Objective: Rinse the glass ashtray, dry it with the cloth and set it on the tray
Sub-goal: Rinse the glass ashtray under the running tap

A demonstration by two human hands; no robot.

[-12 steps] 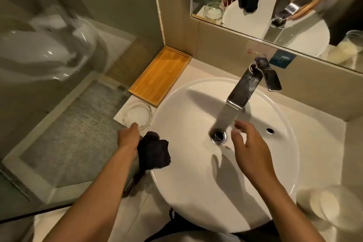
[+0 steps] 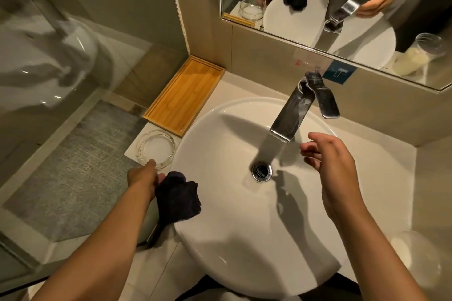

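Two hands are over the table. At the left, the glass ashtray (image 2: 156, 149) stands on a white paper just in front of the empty wooden tray (image 2: 186, 95), beside the sink (image 2: 220, 239). The left hand (image 2: 144, 178) touches the near rim of the ashtray with its fingertips and keeps the dark cloth (image 2: 177, 199) under its other fingers. More to the right, the faucet (image 2: 291, 115) reaches over the drain (image 2: 262, 170). The right hand (image 2: 332, 168) hovers half open below the spout and holds nothing.
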